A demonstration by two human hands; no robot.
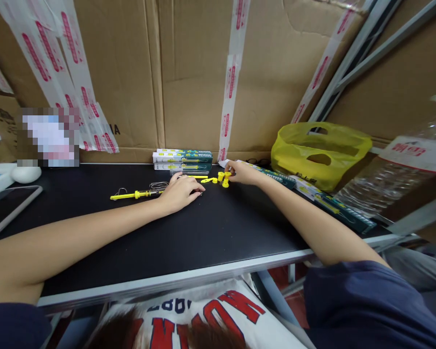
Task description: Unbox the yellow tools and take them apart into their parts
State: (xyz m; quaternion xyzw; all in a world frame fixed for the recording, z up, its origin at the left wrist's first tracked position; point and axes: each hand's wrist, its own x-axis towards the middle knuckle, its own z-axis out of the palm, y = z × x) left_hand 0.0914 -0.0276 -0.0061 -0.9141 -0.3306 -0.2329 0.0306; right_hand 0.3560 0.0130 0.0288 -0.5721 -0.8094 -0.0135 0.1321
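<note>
My left hand [181,195] lies palm down on the black tabletop, thumb and forefinger close together over a tiny shiny bit that I cannot make out. Past its wrist side a slim yellow tool [136,195] with a thin wire loop runs up to the hand. Bent metal wires [159,185] sit just behind that tool. My right hand [241,173] has its fingertips curled onto small yellow plastic pieces [225,180], pinching at one. A flat yellow piece [208,181] lies between the hands. Beyond my left fingers are a thin yellow stick [199,177] and a clear plastic strip [176,172].
Slim printed boxes [183,160] are stacked at the back; more boxes [334,206] lie along the right. A yellow plastic bag [312,155] and a large clear bottle [388,169] stand there. At left is a phone [10,211]. Cardboard [192,77] walls the back.
</note>
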